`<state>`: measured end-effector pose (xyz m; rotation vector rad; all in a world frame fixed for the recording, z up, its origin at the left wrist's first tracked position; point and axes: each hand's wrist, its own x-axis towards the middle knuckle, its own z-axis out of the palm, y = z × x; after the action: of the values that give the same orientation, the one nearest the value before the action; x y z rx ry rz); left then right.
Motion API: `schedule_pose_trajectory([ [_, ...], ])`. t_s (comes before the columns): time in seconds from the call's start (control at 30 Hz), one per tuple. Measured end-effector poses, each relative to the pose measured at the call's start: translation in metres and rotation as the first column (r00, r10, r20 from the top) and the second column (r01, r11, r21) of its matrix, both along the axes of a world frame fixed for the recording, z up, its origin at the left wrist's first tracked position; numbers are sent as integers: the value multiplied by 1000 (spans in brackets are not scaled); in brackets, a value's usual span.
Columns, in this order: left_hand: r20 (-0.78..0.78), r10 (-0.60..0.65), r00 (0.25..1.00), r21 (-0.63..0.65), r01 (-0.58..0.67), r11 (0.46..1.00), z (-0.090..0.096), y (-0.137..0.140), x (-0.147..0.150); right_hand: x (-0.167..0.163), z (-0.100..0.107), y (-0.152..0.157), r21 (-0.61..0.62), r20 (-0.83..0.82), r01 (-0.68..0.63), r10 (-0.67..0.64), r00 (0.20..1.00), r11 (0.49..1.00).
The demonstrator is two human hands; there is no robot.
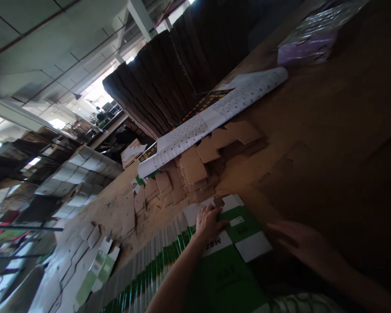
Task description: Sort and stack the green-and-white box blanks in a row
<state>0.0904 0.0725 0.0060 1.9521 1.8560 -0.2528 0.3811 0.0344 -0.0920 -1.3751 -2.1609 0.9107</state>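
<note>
A small green and white carton [247, 230] lies at the lower middle, on a larger green and white printed piece [224, 269]. My left hand [209, 221] grips the small carton's left edge, its fingers bent and the thumb towards the carton. To the left of that hand runs a long row of flat green and white cartons [163, 256] packed on edge. My right hand [296, 239] is beside the carton's right end, slightly blurred, with its fingers stretched out and nothing visible in them. Shadow hides the area beneath it.
Piles of brown cardboard pieces [193, 165] lie beyond the cartons. A rolled printed sheet [215, 115] stretches behind them, near tall dark stacks [156, 82]. A plastic-wrapped purple pack [306, 48] sits at upper right. Flattened green and white cartons [97, 269] lie at lower left.
</note>
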Motion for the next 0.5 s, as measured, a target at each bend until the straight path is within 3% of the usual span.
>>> schedule_pose_trajectory([
  [0.13, 13, -18, 1000, 27, 17, 999, -8, 10, 10, 55, -15, 14, 258, 143, 196, -238, 961, 946],
  [0.23, 33, -40, 999, 57, 38, 998, -12, 16, 19, 62, -22, 6, 328, 202, 271, -347, 916, 905],
  [0.33, 37, -50, 998, 83, 47, 995, -16, 17, 24, 48, -8, 5, 242, 211, 328, -380, 901, 913],
  [0.43, 67, -29, 997, 103, 22, 994, -20, 18, 24, 35, 28, 18, 4, 8, 257, -257, 966, 966],
  [0.5, 128, 42, 991, 109, -57, 992, -22, 21, 22, 28, 52, 26, -150, -144, 229, -250, 957, 962],
])
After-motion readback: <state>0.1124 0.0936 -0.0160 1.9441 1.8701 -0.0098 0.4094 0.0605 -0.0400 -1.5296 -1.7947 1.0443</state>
